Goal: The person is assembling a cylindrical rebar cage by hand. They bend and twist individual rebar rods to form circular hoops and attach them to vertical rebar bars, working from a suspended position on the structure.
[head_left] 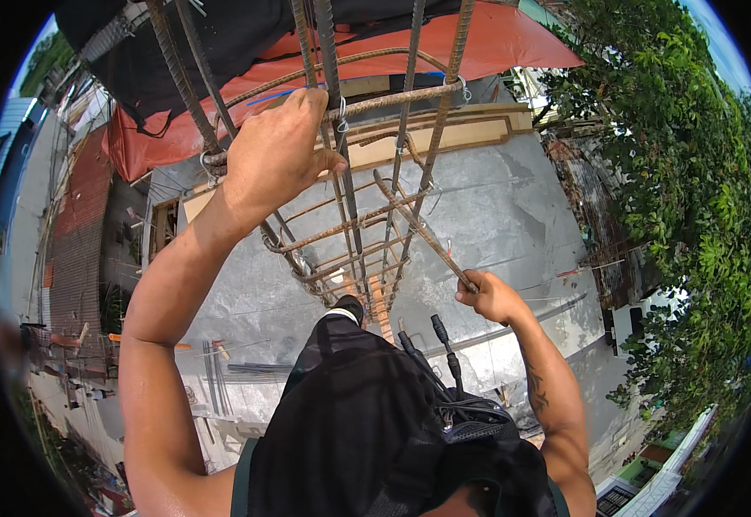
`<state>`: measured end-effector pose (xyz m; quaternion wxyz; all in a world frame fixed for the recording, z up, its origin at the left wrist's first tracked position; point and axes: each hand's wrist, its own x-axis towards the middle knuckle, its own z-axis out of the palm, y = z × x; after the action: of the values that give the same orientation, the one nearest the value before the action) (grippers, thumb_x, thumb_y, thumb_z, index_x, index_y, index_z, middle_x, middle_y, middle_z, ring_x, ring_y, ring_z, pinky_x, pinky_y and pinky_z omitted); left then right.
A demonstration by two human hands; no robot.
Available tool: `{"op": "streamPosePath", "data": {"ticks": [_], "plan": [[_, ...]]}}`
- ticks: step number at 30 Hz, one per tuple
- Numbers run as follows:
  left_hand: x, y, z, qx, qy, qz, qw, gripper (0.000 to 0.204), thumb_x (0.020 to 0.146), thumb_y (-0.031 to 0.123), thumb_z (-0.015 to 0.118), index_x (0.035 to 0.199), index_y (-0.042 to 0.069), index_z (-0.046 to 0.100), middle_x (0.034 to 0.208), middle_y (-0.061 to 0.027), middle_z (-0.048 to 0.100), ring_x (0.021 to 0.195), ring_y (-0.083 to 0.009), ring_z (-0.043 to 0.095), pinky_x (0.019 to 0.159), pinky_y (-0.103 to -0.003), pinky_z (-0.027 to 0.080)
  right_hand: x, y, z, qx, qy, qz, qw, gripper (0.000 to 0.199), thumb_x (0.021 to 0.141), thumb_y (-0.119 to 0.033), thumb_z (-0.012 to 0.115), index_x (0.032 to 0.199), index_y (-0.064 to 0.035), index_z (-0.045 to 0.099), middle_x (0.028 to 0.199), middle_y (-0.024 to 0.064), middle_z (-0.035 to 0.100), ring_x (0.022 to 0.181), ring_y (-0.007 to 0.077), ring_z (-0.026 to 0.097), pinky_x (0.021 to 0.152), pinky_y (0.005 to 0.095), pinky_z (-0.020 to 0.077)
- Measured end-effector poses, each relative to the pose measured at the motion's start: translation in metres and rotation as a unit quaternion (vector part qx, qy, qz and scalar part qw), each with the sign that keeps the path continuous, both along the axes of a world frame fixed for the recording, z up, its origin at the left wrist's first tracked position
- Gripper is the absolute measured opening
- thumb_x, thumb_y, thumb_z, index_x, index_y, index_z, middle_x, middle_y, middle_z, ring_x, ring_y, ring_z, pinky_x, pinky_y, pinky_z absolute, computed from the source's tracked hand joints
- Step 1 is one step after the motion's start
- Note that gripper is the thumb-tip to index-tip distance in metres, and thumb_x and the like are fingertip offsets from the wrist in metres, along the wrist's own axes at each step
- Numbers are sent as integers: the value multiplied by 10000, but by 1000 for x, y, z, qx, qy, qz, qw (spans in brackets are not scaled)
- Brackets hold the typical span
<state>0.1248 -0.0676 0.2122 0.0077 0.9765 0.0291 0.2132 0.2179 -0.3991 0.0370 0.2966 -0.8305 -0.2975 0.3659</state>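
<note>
We look down on our left hand [279,151], its fingers curled tight around one of the long ribbed, rust-brown steel bars of the upright reinforcement cage [354,215], the thumb pressed against the bar just below a thin wire tie. Beyond those fingertips a horizontal rusty stirrup bar [393,99] crosses the cage. Our right hand [489,297] sits lower, well apart from the left, its fingers closed around the near end of a loose ribbed steel rod [418,228] that slants up from the fist into the cage. Below both hands lies a grey concrete slab [505,207]; above the left knuckles hangs an orange tarpaulin [496,39], and green tree foliage [685,172] fills the side beyond the right fist.
</note>
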Motion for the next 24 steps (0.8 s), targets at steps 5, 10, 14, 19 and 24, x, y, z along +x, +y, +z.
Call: {"op": "streamPosePath", "data": {"ticks": [5,10,14,19,24], "plan": [[5,-5,-19,74,-79,41,993,605,649,445,783,953,0,508,803,-124,610,729,-294,658,584,-382,517,-19,-8,-66,153,187,-217,946,166,878,-138,630,784,-76,509,561,-35,440,443,67,394,412,253,314],[12,-14,-14,79,-90,66,991,586,637,480,776,883,14,519,720,-117,619,632,-300,657,515,-387,498,-22,16,-78,339,158,-237,897,144,921,-169,585,862,-50,527,610,-9,476,482,82,435,443,251,358],[7,-19,-15,69,-75,103,989,578,631,455,784,910,18,528,808,-104,608,740,-274,644,619,-370,507,-3,70,-60,454,49,-245,855,289,985,-246,491,1116,-2,571,778,32,535,711,120,531,687,271,451],[3,-18,-15,105,-213,54,970,691,664,463,784,1130,14,544,1074,-136,532,984,-307,543,783,-375,484,37,137,-30,508,-118,-275,808,411,1008,-308,421,1212,27,544,1004,97,637,999,179,575,932,314,399],[-81,-28,-82,-184,-391,-114,895,278,761,121,717,978,57,555,955,-107,496,846,-222,485,728,-329,419,52,159,-24,511,-24,-246,823,439,1002,-353,423,1171,25,568,1032,121,650,1015,198,594,901,319,431]]}}
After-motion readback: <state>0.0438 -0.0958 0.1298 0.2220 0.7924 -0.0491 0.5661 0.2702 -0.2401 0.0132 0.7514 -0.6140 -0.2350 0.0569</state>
